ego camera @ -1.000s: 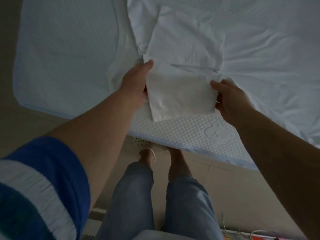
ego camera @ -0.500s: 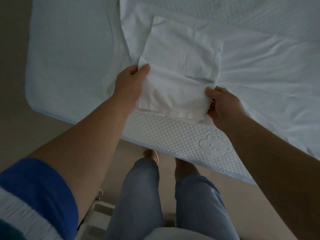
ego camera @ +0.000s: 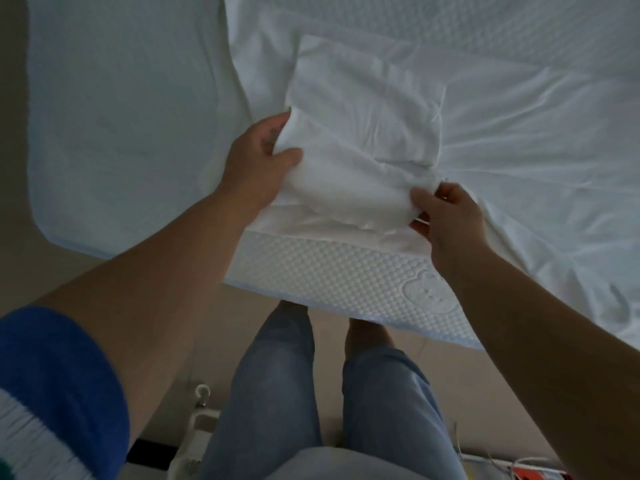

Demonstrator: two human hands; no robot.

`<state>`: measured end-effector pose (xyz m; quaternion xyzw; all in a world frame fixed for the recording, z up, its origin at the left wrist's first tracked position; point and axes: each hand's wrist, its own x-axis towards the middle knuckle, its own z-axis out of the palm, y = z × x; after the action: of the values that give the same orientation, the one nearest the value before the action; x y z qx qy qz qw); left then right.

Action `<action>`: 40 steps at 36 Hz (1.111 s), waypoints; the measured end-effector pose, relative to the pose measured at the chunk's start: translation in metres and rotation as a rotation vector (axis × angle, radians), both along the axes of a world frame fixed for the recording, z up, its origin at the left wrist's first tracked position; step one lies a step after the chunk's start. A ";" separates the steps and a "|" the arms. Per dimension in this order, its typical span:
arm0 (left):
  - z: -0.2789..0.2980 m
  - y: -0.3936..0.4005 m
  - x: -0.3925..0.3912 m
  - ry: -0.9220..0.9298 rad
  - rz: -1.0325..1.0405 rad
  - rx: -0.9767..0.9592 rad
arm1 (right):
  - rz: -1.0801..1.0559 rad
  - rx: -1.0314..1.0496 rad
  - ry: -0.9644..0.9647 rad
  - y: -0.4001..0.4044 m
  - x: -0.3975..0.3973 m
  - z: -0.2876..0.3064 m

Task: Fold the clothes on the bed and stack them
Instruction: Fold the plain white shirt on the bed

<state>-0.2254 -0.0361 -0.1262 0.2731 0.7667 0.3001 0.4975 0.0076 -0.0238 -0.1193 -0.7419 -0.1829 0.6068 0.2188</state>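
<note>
A white garment [ego camera: 363, 109] lies partly folded on the bed, near its front edge. Its near part is bunched and doubled over between my hands. My left hand [ego camera: 258, 161] grips the garment's left side, thumb on top of the cloth. My right hand [ego camera: 446, 213] pinches the right end of the bunched fold between thumb and fingers. A second white cloth [ego camera: 519, 140], wrinkled, spreads under and to the right of the garment.
The mattress [ego camera: 346, 271] has a dimpled white side with a pale blue trim and ends just in front of my legs. Its left part [ego camera: 121, 109] is bare. On the floor lie a white plastic object [ego camera: 202, 410] and cables [ego camera: 519, 469].
Both hands have carried the garment's near edge up and forward; the flat flap is now bunched over the folded part. The view has shifted closer to the bed.
</note>
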 end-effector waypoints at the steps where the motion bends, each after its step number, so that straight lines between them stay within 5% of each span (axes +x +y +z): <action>1: 0.001 -0.002 -0.001 0.037 0.013 0.023 | -0.010 0.018 0.002 -0.001 0.000 0.002; 7: -0.005 -0.004 0.006 0.106 0.006 -0.007 | 0.200 -0.085 -0.285 -0.011 -0.005 -0.001; 11: -0.005 0.002 0.009 0.159 0.008 -0.068 | 0.340 0.139 -0.639 -0.010 -0.011 0.002; 14: -0.005 0.001 0.008 0.103 -0.090 -0.176 | 0.649 0.385 -0.785 -0.005 -0.012 0.009; 19: 0.000 -0.011 0.005 0.121 -0.254 -0.233 | 1.171 0.372 -0.888 0.007 -0.004 0.007; 26: -0.001 -0.018 0.012 0.096 -0.153 -0.181 | 1.088 0.479 -0.867 0.023 0.006 0.000; 34: -0.002 -0.028 0.010 0.613 -0.236 -0.143 | 1.068 0.480 -0.737 0.033 0.002 -0.004; 40: 0.004 -0.006 0.015 0.778 -0.549 0.321 | 1.107 0.519 -0.681 0.034 0.010 -0.001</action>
<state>-0.2100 -0.0425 -0.1219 0.6294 0.7395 0.1482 0.1872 0.0178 0.0102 -0.1201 -0.6122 -0.7315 0.2996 -0.0217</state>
